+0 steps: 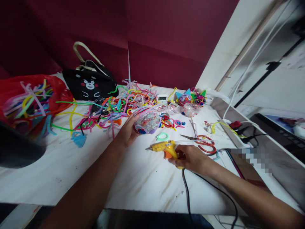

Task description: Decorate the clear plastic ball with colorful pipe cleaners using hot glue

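Observation:
My left hand (130, 130) is closed around the side of a clear ball (148, 121) filled with something crinkled, with purple and blue pipe cleaner trim at its lower edge. In my right hand (190, 157) is the grip of a yellow glue gun (165, 147), its metal nozzle pointing left, below the ball and apart from it. A glue stick trails from the gun's back, and its black cord (187, 190) drops off the table's front edge. Between ball and gun lies a green pipe cleaner loop (162, 136). Red-handled scissors (206, 144) rest just beyond my right hand.
Tangled pipe cleaners (133, 98) spread across the back of the table. A red bag (57, 86) of pipe cleaners and a black bag (89, 84) stand at left. Decorated balls (184, 98), a clear ball (191, 109) and a small digital clock (162, 98) sit behind. A power strip (235, 135) lies right.

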`<state>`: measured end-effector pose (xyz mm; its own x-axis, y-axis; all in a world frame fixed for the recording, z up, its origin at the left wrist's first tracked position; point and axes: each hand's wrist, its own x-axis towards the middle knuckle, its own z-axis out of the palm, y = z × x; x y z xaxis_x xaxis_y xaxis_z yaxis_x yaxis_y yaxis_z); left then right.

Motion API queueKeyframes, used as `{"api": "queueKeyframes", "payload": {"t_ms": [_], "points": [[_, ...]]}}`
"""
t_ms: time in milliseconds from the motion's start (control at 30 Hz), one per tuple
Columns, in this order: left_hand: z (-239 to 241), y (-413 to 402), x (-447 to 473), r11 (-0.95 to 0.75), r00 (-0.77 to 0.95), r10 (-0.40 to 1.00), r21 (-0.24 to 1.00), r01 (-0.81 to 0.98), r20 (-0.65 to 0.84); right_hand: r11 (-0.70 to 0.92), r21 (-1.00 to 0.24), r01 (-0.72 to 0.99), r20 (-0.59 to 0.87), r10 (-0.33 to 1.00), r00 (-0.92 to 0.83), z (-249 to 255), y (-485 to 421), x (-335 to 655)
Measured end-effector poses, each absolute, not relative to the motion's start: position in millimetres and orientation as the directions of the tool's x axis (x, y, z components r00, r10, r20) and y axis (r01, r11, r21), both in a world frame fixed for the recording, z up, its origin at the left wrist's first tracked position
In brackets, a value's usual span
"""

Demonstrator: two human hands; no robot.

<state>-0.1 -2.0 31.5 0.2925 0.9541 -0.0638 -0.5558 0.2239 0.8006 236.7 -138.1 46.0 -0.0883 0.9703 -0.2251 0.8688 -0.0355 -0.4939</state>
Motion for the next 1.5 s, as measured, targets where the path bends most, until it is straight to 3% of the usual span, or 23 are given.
{"api": "queueKeyframes", "payload": {"t_ms": [267,400,467,633,867,1100,1500], "points": [[31,-2,-2,0.203,0.259,0.964,0.783,-0.588,-0.055,-0.184,-0.650,0.737,-0.294,0.956,-0.021,31,-132,235],[30,-2,-4,0.180,0.249,0.968,0.778,-0.602,-0.031,-0.261,-0.852,0.454,-0.350,0.929,-0.122,38,-137,235],[30,-3,-4,0.176,0.249,0.968,0.773,-0.610,-0.024,-0.298,-0.891,0.342,-0.366,0.917,-0.155,46,-142,235],[30,-4,-4,0.171,0.240,0.971,0.757,-0.630,-0.019,-0.086,-0.955,0.283,-0.122,0.986,-0.113,68,-155,242],[34,-7,-3,0.115,0.193,0.981,0.776,-0.620,0.010,0.182,-0.975,0.125,0.212,0.928,0.307,74,-160,241],[37,-10,-3,0.037,0.171,0.981,0.787,-0.615,0.088,0.277,-0.948,0.157,0.316,0.879,0.357,67,-141,222],[43,-21,5,0.013,0.180,0.977,0.809,-0.587,0.115,0.274,-0.917,0.291,0.379,0.828,0.414,26,-140,224]]}}
